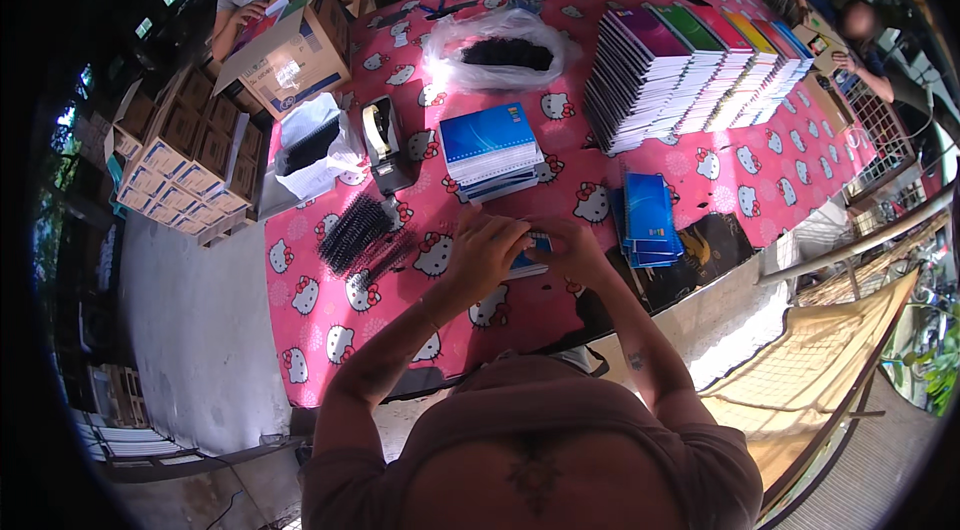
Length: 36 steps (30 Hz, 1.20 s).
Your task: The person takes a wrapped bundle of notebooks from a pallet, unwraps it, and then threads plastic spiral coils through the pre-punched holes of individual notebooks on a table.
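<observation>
Hands: left hand (487, 252) and right hand (570, 252) both closed on small blue notebook (528, 259), grip partly hidden | black spiral coils (355, 230) left | pink counter (700, 160)

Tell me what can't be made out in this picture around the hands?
- Head view: the blue notebook is mostly covered by the left hand and right hand.
- The fingertips' work at its edge is too small to tell.
- The clear bag's dark contents are blurred.
- The open cardboard box's inside is hidden by its flap.
</observation>
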{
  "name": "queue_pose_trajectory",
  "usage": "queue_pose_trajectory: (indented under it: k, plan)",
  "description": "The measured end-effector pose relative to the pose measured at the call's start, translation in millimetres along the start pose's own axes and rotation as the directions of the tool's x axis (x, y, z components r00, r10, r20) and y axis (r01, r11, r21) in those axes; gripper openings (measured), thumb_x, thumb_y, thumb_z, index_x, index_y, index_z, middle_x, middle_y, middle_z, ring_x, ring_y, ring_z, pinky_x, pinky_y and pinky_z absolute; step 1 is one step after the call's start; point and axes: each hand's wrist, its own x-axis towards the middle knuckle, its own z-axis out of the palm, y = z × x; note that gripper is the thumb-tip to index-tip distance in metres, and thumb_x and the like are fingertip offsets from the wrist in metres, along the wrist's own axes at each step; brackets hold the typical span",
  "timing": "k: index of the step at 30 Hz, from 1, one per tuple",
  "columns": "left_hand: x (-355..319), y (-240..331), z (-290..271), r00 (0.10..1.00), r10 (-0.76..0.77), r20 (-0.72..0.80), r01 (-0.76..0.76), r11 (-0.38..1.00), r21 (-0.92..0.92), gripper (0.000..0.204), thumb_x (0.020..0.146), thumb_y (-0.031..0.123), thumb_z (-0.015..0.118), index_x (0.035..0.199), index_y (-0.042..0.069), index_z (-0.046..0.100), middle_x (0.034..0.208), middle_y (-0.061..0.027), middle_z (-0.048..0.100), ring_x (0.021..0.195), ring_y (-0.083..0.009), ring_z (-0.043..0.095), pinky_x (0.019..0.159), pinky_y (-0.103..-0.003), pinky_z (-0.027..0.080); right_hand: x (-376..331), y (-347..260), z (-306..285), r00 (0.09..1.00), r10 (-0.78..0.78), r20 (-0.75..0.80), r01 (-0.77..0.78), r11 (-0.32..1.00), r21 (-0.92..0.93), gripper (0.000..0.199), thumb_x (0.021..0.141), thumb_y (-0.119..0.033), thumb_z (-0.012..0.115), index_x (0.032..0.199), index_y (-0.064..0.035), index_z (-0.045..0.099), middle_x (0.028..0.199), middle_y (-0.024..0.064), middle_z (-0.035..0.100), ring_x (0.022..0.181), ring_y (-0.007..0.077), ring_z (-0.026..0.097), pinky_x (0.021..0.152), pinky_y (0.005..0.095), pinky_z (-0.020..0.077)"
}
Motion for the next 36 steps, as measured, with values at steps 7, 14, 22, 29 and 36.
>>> queue_pose_trajectory:
  k: [7,14,22,29,36]
  plan:
    - [-1,-2,4,0.999,-0.009,0.045,0.011,0.999,-0.038,0.017,0.092,0.021,0.065,0.107,0.013,0.064,0.091,-0.0019,0.065,0.090,-0.0230,0.065,0.106,-0.054,0.035,4,-9,-44,0.951,0.269,0.153,-0.294,0.938,0.184,0.020,0.085,0.000,0.070,0.104,-0.0013,0.073,0.094,0.0124,0.074,0.086,0.0160,0.071,0.075,0.0277,0.0571]
    - [-3,-2,2,1.000,0.015,0.024,-0.015,1.000,-0.014,0.018,0.091,0.020,0.065,0.106,0.012,0.064,0.090,-0.0015,0.065,0.091,-0.0229,0.064,0.103,-0.051,0.037,7,-4,-43,0.946,0.251,0.205,-0.287,0.942,0.172,0.015,0.083,-0.002,0.073,0.097,-0.0010,0.073,0.088,0.0095,0.073,0.079,0.0138,0.070,0.070,0.0269,0.0564]
    - [0,19,-4,1.000,0.022,0.021,-0.023,0.999,0.034,0.020,0.086,0.015,0.069,0.104,0.007,0.065,0.089,-0.0085,0.065,0.090,-0.0290,0.064,0.080,-0.042,0.050,-3,-12,-14,0.970,0.235,-0.055,-0.240,0.966,-0.100,0.022,0.082,-0.006,0.071,0.103,-0.0034,0.067,0.078,0.0034,0.063,0.078,0.0188,0.068,0.070,0.0287,0.0547]
    - [47,58,-44,0.987,-0.116,-0.112,0.061,0.909,-0.412,0.026,0.090,0.003,0.064,0.116,0.000,0.064,0.097,-0.0166,0.068,0.097,-0.0325,0.068,0.082,-0.039,0.054,-6,-77,-4,0.807,0.399,-0.436,-0.223,0.888,0.402,0.040,0.090,-0.014,0.069,0.126,-0.0039,0.053,0.099,0.0053,0.062,0.092,0.0151,0.062,0.076,0.0287,0.0521]
    - [70,-61,-32,0.986,0.161,-0.036,-0.141,0.935,0.325,0.029,0.087,0.011,0.067,0.114,0.003,0.066,0.110,-0.0135,0.066,0.100,-0.0295,0.064,0.085,-0.038,0.054,-45,48,-144,0.773,0.525,-0.357,-0.467,0.851,0.240,0.054,0.090,-0.018,0.071,0.136,-0.0039,0.047,0.121,0.0123,0.059,0.109,0.0218,0.059,0.091,0.0339,0.0487]
